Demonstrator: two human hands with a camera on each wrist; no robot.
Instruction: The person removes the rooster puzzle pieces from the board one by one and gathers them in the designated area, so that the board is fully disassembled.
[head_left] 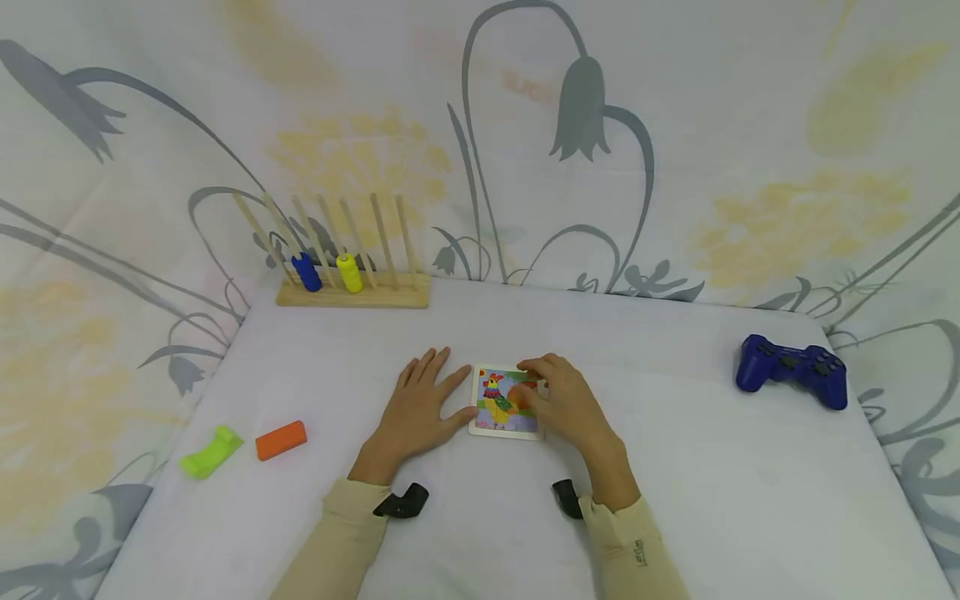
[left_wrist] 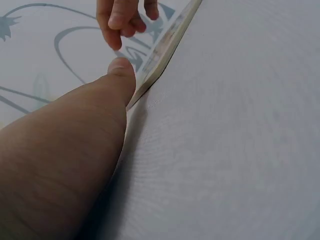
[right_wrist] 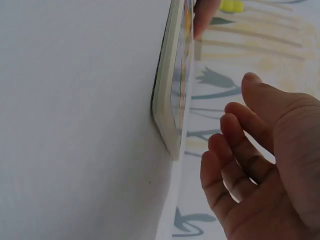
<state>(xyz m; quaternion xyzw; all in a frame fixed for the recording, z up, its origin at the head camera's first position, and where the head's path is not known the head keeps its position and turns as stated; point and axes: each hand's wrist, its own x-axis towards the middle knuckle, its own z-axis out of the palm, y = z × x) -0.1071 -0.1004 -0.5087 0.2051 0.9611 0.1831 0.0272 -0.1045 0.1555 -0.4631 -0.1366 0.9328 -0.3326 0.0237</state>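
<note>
A small picture puzzle board (head_left: 495, 421) with a bright rooster and a pale frame lies in the middle of the table. To its left, my left hand (head_left: 420, 408) rests with spread fingers, its thumb at the board's left edge. In the left wrist view that thumb (left_wrist: 120, 75) lies beside the board's corner. My right hand (head_left: 573, 408) hovers over the board's right part, hiding some of the picture. The right wrist view shows the right fingers (right_wrist: 235, 165) loosely bent, with nothing between them and the thumb, beside the board's thick edge (right_wrist: 172, 115).
At the back left stands a wooden peg rack (head_left: 352, 296) with a blue piece (head_left: 306, 272) and a yellow piece (head_left: 348, 273). An orange block (head_left: 281, 440) and a lime green curved block (head_left: 212, 452) lie at left. A blue game controller (head_left: 791, 371) sits far right.
</note>
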